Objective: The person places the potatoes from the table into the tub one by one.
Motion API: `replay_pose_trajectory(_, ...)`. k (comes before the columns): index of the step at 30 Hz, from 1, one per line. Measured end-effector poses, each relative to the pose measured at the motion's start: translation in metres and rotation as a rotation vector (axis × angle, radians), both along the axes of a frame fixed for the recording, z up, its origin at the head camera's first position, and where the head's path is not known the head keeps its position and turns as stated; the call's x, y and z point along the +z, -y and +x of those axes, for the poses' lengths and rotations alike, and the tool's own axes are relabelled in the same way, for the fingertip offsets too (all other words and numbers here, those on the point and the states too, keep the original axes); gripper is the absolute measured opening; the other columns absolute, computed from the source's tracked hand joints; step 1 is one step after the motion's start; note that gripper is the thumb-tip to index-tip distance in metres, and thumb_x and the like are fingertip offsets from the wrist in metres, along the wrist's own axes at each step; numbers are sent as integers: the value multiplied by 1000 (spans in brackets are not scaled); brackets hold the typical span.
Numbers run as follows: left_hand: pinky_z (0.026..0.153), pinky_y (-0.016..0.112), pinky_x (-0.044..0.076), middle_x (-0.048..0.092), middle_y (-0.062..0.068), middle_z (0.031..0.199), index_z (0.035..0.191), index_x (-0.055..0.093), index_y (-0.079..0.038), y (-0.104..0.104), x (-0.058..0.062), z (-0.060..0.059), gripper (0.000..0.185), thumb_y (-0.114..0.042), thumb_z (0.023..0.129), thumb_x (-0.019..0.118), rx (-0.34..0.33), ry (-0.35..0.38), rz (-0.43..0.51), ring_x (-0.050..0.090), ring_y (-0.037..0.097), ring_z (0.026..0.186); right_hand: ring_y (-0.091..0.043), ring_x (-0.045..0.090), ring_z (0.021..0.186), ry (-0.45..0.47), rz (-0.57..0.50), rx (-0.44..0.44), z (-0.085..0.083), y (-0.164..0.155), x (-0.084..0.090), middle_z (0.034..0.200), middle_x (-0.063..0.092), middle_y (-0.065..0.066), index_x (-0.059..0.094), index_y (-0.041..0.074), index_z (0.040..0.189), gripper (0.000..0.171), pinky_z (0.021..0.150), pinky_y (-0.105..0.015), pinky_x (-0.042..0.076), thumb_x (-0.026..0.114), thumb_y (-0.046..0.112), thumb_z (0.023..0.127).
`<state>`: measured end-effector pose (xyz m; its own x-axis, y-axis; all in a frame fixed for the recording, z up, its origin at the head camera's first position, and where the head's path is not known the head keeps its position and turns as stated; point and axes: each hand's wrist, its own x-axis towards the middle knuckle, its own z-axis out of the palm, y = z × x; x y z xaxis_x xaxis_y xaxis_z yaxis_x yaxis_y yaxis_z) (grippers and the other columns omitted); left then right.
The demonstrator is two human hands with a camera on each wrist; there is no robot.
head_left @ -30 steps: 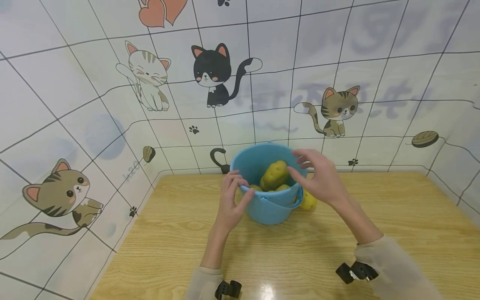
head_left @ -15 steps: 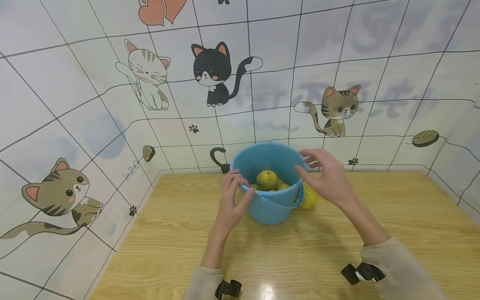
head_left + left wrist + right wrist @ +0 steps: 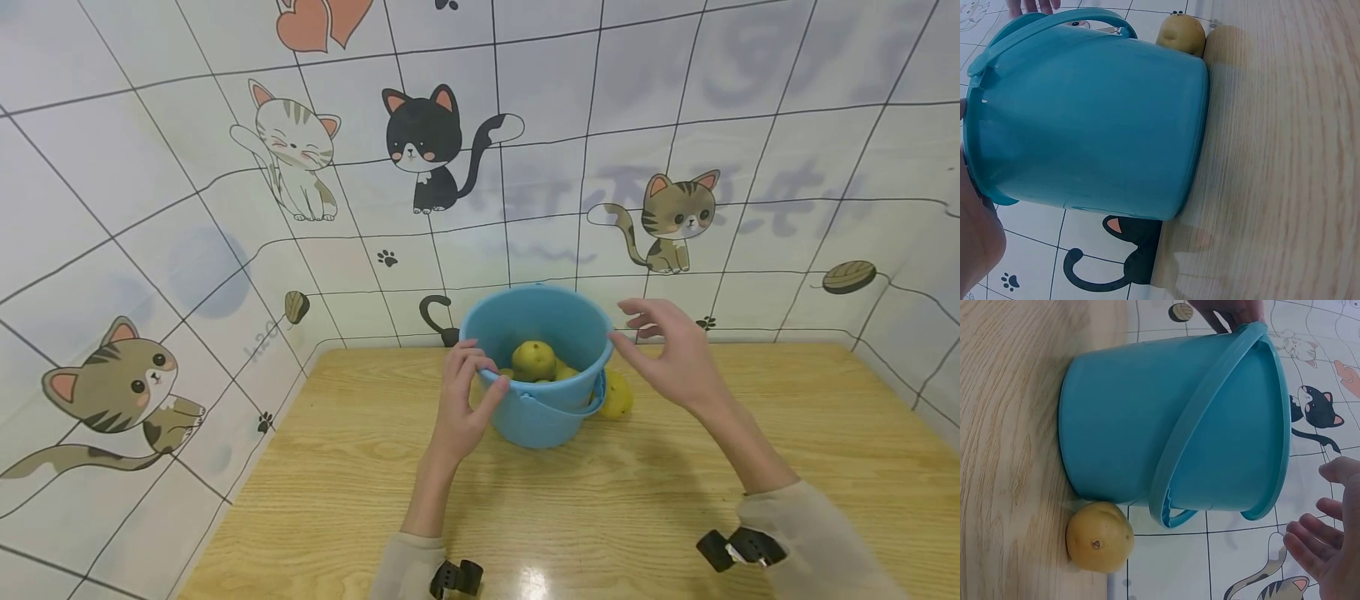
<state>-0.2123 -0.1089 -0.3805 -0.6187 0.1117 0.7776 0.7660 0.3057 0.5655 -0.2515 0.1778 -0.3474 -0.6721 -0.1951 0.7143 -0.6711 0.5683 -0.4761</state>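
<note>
Wooden table (image 3: 645,500) set against tiled wall (image 3: 150,167) with cat decals. Blue bucket (image 3: 536,417) stands upright near the table's far edge, handle folded down against its front. Several potatoes inside; topmost potato (image 3: 534,358) rests near centre. One loose potato (image 3: 617,395) lies on the table, touching the bucket's right side. Left hand (image 3: 459,404) grasps the near-left rim, thumb curled over the edge. Right hand (image 3: 671,358) hovers just right of the rim, fingers spread and relaxed, holding nothing.
</note>
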Motion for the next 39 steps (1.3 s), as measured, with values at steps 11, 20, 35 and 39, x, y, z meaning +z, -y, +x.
replay_pose_trajectory(11, 112, 65, 24, 52, 26, 101, 90, 56, 5, 1, -4, -3, 10, 5, 87, 66, 6, -3, -10, 39, 52, 128, -35, 65, 96, 49, -9, -38, -4, -16, -9, 118, 64, -20, 61, -5, 127, 41, 80, -8, 47, 74, 8, 90)
replay_pose_trajectory(20, 115, 59, 24, 54, 13, 106, 93, 58, -6, 9, -34, -28, 10, -8, 91, 68, 24, -11, -34, 38, 47, 132, -40, 65, 99, 158, 19, -82, -6, -26, -20, 121, 61, -25, 58, -6, 130, 44, 82, -28, 56, 71, 17, 95)
replay_pose_trajectory(35, 115, 59, 24, 54, 14, 108, 94, 60, -7, 9, -37, -32, 11, -10, 91, 69, 20, -35, -28, 39, 43, 134, -44, 62, 102, 269, 104, -80, -10, -36, -48, 126, 58, -29, 51, -7, 137, 54, 82, -59, 54, 69, 23, 97)
replay_pose_trajectory(39, 115, 58, 23, 54, 13, 110, 95, 60, -7, 9, -36, -30, 11, -12, 91, 69, 17, -23, -23, 38, 43, 134, -44, 62, 102, 282, 116, -75, -12, -36, -55, 126, 58, -30, 50, -8, 138, 55, 82, -60, 55, 69, 23, 96)
